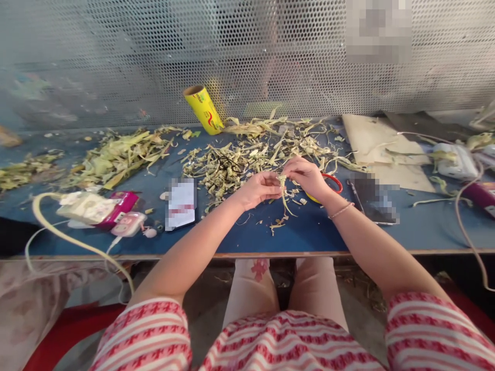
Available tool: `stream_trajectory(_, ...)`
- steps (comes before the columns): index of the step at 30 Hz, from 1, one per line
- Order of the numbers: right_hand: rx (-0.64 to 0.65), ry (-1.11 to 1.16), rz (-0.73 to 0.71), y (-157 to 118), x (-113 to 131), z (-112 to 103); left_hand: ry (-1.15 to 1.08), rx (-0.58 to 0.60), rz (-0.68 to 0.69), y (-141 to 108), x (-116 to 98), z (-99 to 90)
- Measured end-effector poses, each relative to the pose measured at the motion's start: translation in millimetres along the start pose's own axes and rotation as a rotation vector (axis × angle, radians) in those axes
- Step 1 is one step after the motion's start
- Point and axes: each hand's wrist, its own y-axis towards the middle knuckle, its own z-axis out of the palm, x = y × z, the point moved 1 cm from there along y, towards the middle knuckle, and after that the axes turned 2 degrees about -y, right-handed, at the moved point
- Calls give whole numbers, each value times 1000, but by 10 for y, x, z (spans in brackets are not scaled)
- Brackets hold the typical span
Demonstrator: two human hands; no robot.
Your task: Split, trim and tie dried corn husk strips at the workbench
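A small pale-green braided strip of dried plant leaf [283, 189] is pinched between my two hands above the blue table, its thin tail hanging down. My left hand [261, 190] closes on it from the left with thumb and fingers. From the right, my right hand [306, 176] pinches its upper end. Just behind my right wrist lies a red and yellow looped handle [334, 181], partly hidden by the arm. Beyond my hands spreads a heap of short dried leaf pieces [226, 165]. A few loose scraps [277, 225] lie nearer the table's edge.
A yellow cardboard tube [204, 111] leans by the perforated metal screen [247, 62]. Left are a leaf pile [116, 157], a phone [181, 204] and chargers with cables [98, 210]. Right are a dark phone [374, 200], a pale board [381, 139] and another charger [455, 159].
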Motion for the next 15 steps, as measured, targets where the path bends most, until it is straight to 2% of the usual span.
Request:
stream_trajectory(7, -6, -62, -42, -3, 28, -4, -50, 41, 7, 6, 10, 4)
stream_trajectory(15, -2, -182, -115, 3, 25, 5, -33, 26, 6, 16, 23, 6)
